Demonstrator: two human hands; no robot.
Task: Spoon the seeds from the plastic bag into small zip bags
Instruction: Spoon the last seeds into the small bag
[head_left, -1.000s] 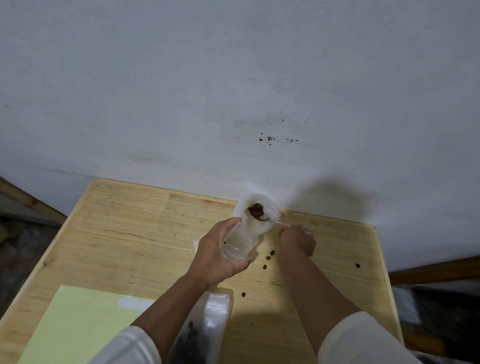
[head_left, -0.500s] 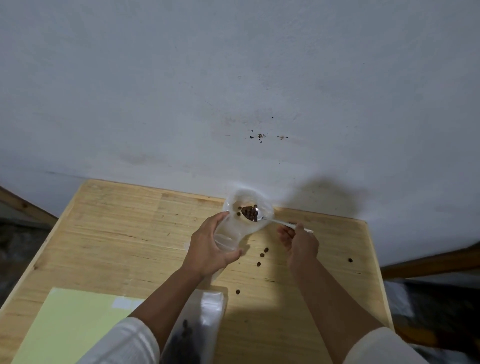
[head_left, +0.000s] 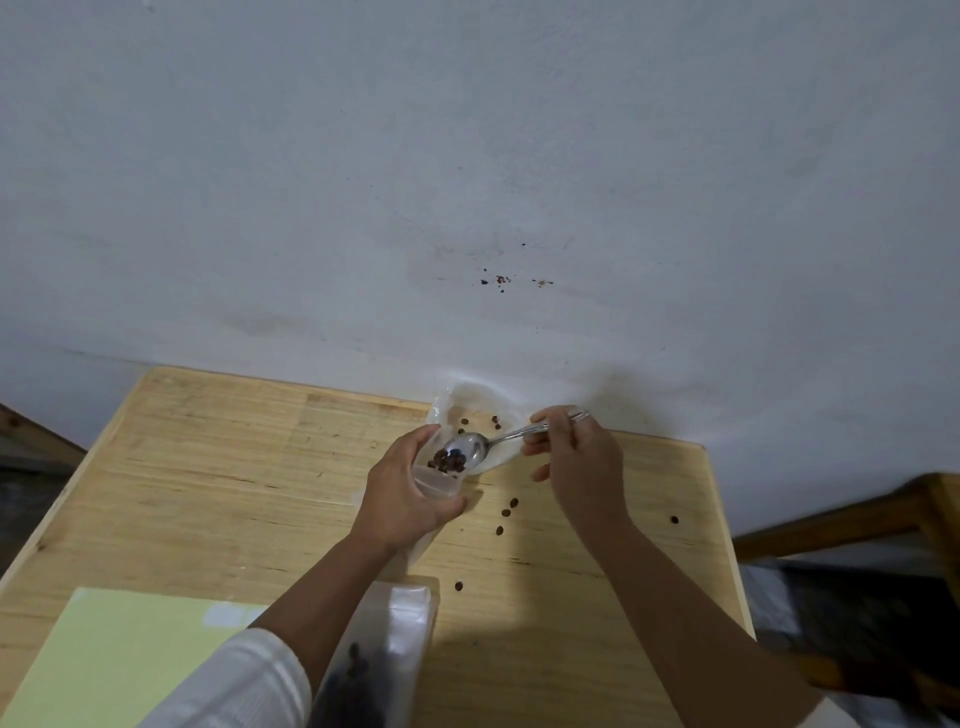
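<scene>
My left hand grips a small clear zip bag and holds its mouth open above the wooden table. My right hand pinches the handle of a metal spoon. The spoon's bowl tilts down at the zip bag's mouth, with dark brown seeds bunched at its tip. Just behind it, against the wall, sits the crumpled clear plastic bag with a few seeds left inside.
Several loose seeds lie scattered on the table between my hands and to the right. A clear bag holding seeds lies near the front edge beside my left forearm. A pale green sheet covers the front left corner. The wall stands right behind the table.
The spoon came out of the plastic bag and tipped left and down to the zip bag's mouth. My right hand rose and turned; the seeds slid to the spoon's tip.
</scene>
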